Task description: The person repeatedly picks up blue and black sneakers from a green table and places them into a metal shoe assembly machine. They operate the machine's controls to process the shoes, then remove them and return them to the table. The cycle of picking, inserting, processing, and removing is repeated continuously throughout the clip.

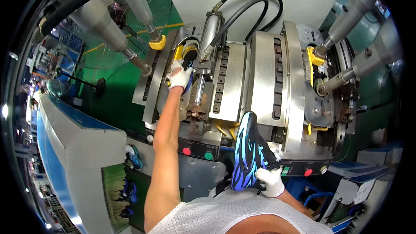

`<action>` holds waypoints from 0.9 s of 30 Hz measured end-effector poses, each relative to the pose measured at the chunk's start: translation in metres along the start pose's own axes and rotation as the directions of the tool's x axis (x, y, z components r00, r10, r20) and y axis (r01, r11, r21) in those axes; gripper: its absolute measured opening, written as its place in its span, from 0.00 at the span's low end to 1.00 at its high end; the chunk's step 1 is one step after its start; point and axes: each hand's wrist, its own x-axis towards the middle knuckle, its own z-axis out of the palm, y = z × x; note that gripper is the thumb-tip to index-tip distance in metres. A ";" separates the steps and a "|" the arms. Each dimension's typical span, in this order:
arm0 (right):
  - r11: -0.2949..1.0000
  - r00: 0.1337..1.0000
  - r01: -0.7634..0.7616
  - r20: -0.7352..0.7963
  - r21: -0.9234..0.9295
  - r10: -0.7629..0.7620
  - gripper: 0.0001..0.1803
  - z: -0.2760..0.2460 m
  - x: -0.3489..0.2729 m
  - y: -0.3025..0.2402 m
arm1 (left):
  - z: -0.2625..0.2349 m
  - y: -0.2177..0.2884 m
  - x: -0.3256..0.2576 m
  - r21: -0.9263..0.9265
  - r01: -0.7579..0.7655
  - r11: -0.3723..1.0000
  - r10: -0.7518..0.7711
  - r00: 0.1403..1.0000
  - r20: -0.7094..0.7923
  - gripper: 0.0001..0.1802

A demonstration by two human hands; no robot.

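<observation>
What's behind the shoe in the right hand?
Past the toe of the blue-black shoe: a metal plate. Yellow bars show left of the shoe, a button panel right of it. Anything directly behind the shoe and right hand is covered.

Left arm [166, 147]: extended forward, nearly straight. Left hand [179, 77]: gloved in white, directed forward. Right arm [295, 202]: bent close in; right hand [272, 183] (likewise gloved) curled in a grip.
</observation>
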 end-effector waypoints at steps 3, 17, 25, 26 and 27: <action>0.995 0.999 0.032 -0.021 -0.099 -0.034 0.37 -0.014 0.007 0.017 | -0.029 0.008 0.025 0.010 0.113 0.994 -0.114 0.982 0.151 0.40; 0.990 0.974 0.142 0.180 -0.002 -0.140 0.20 0.165 0.135 -0.004 | -0.243 -0.031 -0.276 -0.380 0.167 0.910 -0.237 0.960 -0.147 0.32; 0.959 0.985 0.101 -0.108 -0.264 -0.133 0.14 0.211 0.436 0.008 | -0.203 -0.103 -0.492 -0.176 0.612 0.771 -0.617 0.786 0.029 0.27; 0.881 0.947 0.181 -0.164 -0.438 -0.276 0.24 0.223 0.447 0.022 | -0.194 -0.109 -0.515 -0.143 0.674 0.725 -0.675 0.736 0.052 0.28; 0.792 0.913 0.165 -0.212 -0.588 -0.348 0.28 0.212 0.476 0.028 | -0.185 -0.112 -0.532 -0.112 0.715 0.690 -0.711 0.698 0.083 0.29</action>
